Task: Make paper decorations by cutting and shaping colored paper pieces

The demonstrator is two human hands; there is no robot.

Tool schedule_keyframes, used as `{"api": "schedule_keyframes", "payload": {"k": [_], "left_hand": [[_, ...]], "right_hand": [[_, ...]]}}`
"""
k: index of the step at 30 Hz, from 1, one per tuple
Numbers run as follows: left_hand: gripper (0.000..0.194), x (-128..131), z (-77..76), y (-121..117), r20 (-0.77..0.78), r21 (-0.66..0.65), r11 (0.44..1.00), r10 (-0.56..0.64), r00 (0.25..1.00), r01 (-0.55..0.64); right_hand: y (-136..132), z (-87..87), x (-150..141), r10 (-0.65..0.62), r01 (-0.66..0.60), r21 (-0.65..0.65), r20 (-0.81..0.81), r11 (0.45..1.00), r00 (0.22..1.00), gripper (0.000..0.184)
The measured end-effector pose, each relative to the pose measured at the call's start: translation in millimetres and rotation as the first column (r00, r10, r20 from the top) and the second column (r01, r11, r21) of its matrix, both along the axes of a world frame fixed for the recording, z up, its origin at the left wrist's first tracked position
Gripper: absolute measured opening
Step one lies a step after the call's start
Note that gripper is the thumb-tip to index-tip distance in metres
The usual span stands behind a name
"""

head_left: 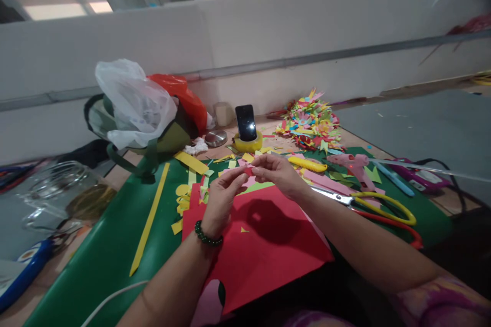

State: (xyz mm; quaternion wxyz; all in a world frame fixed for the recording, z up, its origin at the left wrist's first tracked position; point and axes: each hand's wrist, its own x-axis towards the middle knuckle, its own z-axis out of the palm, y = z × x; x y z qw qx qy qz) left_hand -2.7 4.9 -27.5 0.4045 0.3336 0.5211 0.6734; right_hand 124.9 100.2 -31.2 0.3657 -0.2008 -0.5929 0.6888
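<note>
Between the fingertips of both hands is a small piece of red paper (249, 170). My left hand (224, 194), with a dark bead bracelet on its wrist, pinches it from the left. From the right, my right hand (278, 173) pinches it too. Below them lies a large red paper sheet (268, 245), with a tiny yellow scrap (244, 230) on it and my hands' shadow. Scissors (353, 199) with yellow and red handles rest right of my right hand. A yellow cutter knife (308, 164) and a pink glue gun (355, 167) lie beyond them.
A green mat (111, 245) covers the table, with a yellow paper strip (150, 219) at left. A phone (246, 122) stands in a yellow tape roll (248, 144). Colourful paper scraps (310, 122) are heaped at the back right. A bag (172, 135) holding plastic bags stands back left.
</note>
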Motion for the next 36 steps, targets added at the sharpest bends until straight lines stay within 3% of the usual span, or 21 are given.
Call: {"api": "schedule_keyframes", "payload": {"k": [11, 18, 26, 36], "left_hand": [[0.032, -2.9, 2.2, 1.3, 0.063, -0.022, 0.999, -0.046, 0.997, 0.048], [0.030, -3.7, -0.6, -0.3, -0.105, -0.025, 0.998, -0.066, 0.992, 0.064], [0.022, -1.8, 1.2, -0.8, -0.151, -0.017, 0.998, -0.064, 0.986, 0.062], [0.029, -4.0, -2.6, 2.1, -0.124, -0.043, 0.997, -0.067, 0.990, 0.062]], "right_hand": [[1.9, -3.2, 0.1, 0.074, -0.076, -0.055, -0.033, 0.996, 0.997, 0.033], [3.3, -4.7, -3.3, 0.062, -0.070, -0.134, -0.060, 0.988, 0.996, 0.036], [-0.5, -0.2, -0.9, 0.038, -0.038, -0.006, -0.026, 0.999, 0.999, 0.026], [-2.4, 1.8, 0.2, 0.059, -0.060, 0.086, 0.019, 0.994, 0.998, 0.023]]}}
